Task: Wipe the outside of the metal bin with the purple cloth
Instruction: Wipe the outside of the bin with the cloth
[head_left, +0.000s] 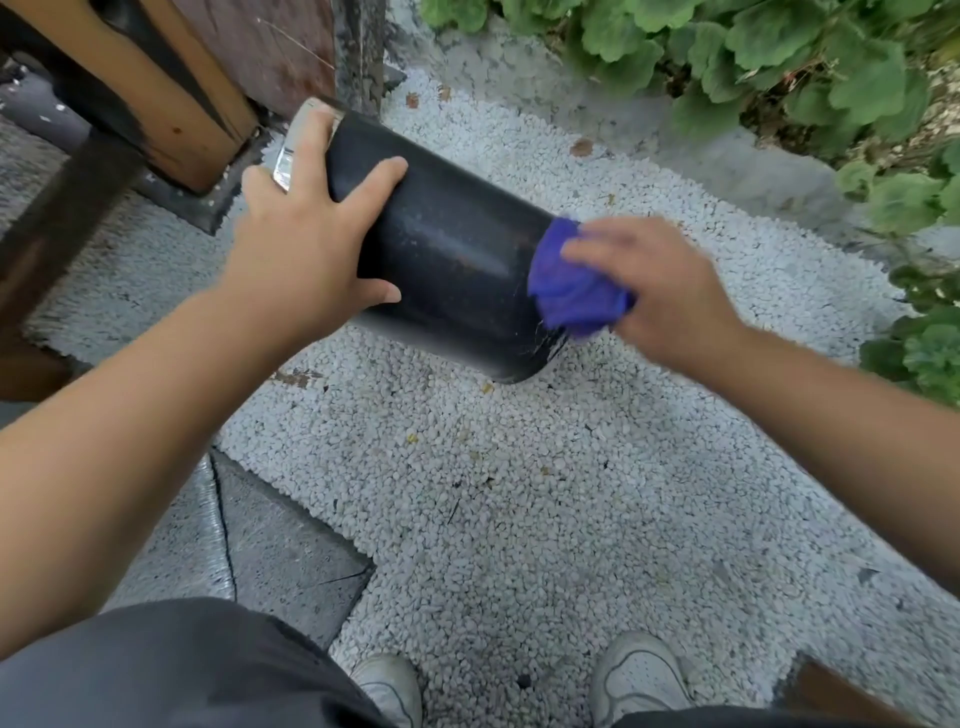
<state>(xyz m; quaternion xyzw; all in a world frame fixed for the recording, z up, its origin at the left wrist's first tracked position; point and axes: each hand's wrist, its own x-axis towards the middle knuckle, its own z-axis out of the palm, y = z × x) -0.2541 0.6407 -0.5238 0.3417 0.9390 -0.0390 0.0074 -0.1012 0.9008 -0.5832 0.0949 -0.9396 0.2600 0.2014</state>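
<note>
We note a black cylindrical bin (447, 249), held tilted on its side above pale gravel, its long axis running from upper left to lower right. Its wall is glossy, with fine dust specks and a faint reddish streak. A silvery rim shows at its upper-left end; scratch marks show near the lower-right end. A crumpled purple cloth (566, 280) lies bunched against the bin at its lower-right end.

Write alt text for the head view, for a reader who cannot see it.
A person tilts a black metal bin over white gravel, the left hand gripping its upper end while the right hand presses a bunched purple cloth against its lower end. Green plants grow at upper right.
</note>
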